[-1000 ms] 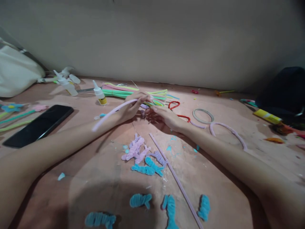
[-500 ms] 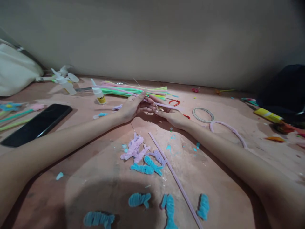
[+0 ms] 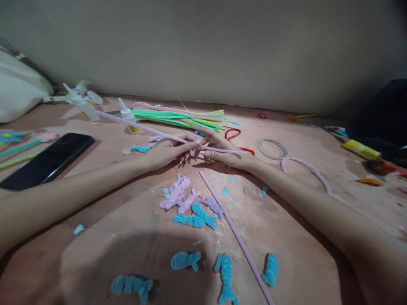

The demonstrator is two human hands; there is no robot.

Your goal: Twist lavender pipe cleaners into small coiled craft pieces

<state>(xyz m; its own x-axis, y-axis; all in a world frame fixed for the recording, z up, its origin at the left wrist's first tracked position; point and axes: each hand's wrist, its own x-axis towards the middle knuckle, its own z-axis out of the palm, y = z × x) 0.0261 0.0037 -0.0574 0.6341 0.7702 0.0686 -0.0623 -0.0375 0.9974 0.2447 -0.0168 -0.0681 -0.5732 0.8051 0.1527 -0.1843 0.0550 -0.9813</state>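
Near the middle of the view, my left hand [image 3: 173, 150] and my right hand [image 3: 222, 151] meet, both closed on a long lilac pipe cleaner [image 3: 136, 124]. One length of it stretches up to the left past the glue bottles, and a shorter length crosses over my right hand. Where the fingers meet, its shape is partly hidden. Below my hands lies a small pile of lilac twisted pieces [image 3: 178, 192], touching blue twisted pieces [image 3: 190, 220]. A straight lilac pipe cleaner [image 3: 238, 241] runs from there toward the front edge.
Behind my hands lies a bundle of coloured pipe cleaners [image 3: 171, 116], with a glue bottle [image 3: 129, 117] on its left. A black phone [image 3: 51, 159] is at left. Red-handled scissors [image 3: 233, 134], a tape ring [image 3: 272, 148] and a yellow tube [image 3: 361, 149] lie to the right.
The held pipe cleaner now extends farther up-left from my left hand, and its other part lies across my right hand. My fingers have shifted around it. The view has moved slightly.
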